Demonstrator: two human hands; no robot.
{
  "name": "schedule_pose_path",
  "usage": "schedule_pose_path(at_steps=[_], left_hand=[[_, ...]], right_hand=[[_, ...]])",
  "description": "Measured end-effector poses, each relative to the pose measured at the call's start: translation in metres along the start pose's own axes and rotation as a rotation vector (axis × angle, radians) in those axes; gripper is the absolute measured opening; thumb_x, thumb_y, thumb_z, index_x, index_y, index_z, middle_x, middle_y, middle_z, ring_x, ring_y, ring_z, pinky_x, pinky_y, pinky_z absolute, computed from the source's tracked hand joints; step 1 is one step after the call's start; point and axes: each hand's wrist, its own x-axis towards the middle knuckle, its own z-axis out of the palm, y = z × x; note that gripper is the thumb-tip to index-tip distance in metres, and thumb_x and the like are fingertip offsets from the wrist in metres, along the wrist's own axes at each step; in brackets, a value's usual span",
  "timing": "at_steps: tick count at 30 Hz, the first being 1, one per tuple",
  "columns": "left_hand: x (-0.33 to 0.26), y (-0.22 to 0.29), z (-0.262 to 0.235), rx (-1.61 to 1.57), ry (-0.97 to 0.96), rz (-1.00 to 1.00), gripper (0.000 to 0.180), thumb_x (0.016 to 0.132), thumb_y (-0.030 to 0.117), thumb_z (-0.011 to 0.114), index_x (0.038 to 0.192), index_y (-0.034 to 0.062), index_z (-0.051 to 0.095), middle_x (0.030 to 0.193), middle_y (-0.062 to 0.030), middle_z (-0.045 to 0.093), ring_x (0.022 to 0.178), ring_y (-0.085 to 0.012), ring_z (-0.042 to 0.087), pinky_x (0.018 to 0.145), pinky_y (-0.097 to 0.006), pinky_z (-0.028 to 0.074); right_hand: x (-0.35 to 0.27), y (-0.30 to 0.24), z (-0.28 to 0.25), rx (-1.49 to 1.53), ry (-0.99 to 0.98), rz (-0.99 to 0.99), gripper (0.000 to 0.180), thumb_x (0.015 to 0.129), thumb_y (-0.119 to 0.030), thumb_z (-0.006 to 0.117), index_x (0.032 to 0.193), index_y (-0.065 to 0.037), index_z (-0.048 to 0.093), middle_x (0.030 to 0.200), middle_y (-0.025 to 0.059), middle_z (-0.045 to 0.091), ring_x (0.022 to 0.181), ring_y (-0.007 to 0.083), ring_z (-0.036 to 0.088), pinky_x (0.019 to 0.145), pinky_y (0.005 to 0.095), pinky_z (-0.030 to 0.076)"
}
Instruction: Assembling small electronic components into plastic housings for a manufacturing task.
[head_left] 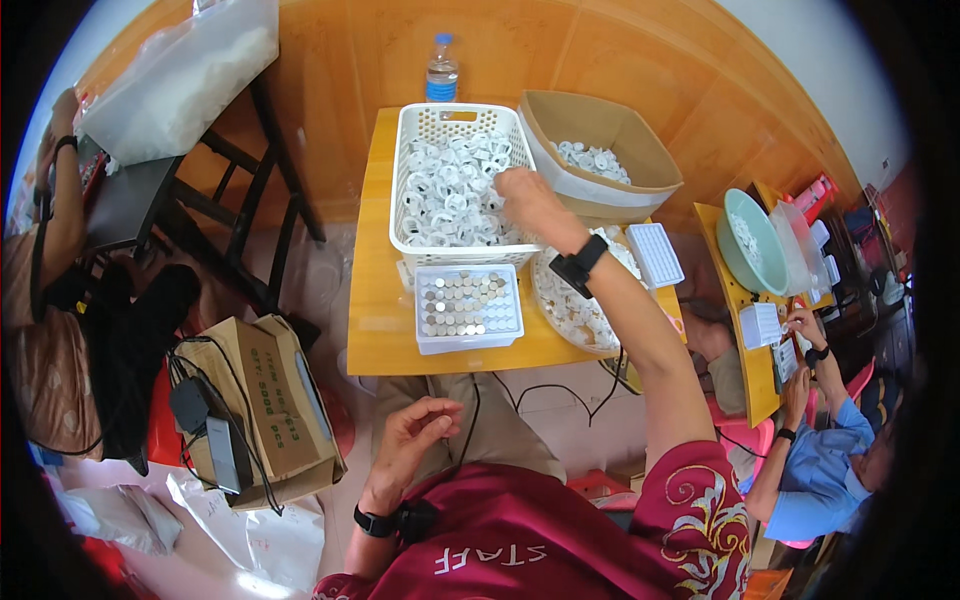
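My right hand [535,205] is at the right side of a white perforated basket [408,180], over its contents. Its fingers are curled downward; their tips and anything in them are hidden. Small white plastic ring-like parts [455,190] fill the basket. Close to my body, over my lap, my left hand [415,445] is curled with thumb and fingers near each other. What it may hold is too small to make out. In front of the basket stands a white tray [468,345] with rows of small silvery round discs [455,310].
A cardboard box [600,195] with more white parts, a round tray [580,300] and a white slotted tray [656,255] stand at right. A water bottle [441,70] is behind the basket. An open carton [265,410] lies at left. Co-workers sit on both sides.
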Motion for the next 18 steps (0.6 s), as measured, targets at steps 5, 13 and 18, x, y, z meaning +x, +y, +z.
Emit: schedule_pose_path(at_steps=[5, 13, 18], left_hand=[[0.007, 0.003, -0.006, 0.001, 0.014, 0.062, 0.021, 0.084, 0.008, 0.056, 0.103, -0.0003, 0.060, 0.088, -0.0067, 0.061, 0.077, -0.0134, 0.059, 0.072, -0.025, 0.047], [0.036, 0.009, 0.012, -0.070, 0.040, 0.139, 0.025, 0.084, 0.010, 0.056, 0.107, -0.0004, 0.057, 0.093, -0.0087, 0.060, 0.078, -0.0141, 0.059, 0.075, -0.027, 0.048], [0.047, -0.004, 0.031, -0.211, 0.026, 0.208, 0.031, 0.083, 0.005, 0.056, 0.114, 0.0001, 0.053, 0.103, -0.0085, 0.058, 0.086, -0.0152, 0.059, 0.076, -0.028, 0.047]], right_hand=[[-0.021, -0.024, -0.061, 0.808, -0.071, 0.370, 0.013, 0.072, -0.007, 0.064, 0.082, 0.002, 0.062, 0.065, 0.0005, 0.059, 0.058, 0.0032, 0.052, 0.051, 0.0194, 0.040], [-0.082, -0.071, -0.101, 1.191, -0.179, 0.417, 0.013, 0.076, -0.003, 0.059, 0.088, 0.001, 0.061, 0.070, 0.0032, 0.062, 0.063, 0.0060, 0.058, 0.056, 0.0193, 0.043], [-0.130, -0.108, -0.065, 1.412, -0.050, 0.406, 0.012, 0.078, -0.001, 0.061, 0.089, 0.001, 0.060, 0.078, 0.0037, 0.061, 0.069, 0.0060, 0.057, 0.059, 0.0199, 0.044]])
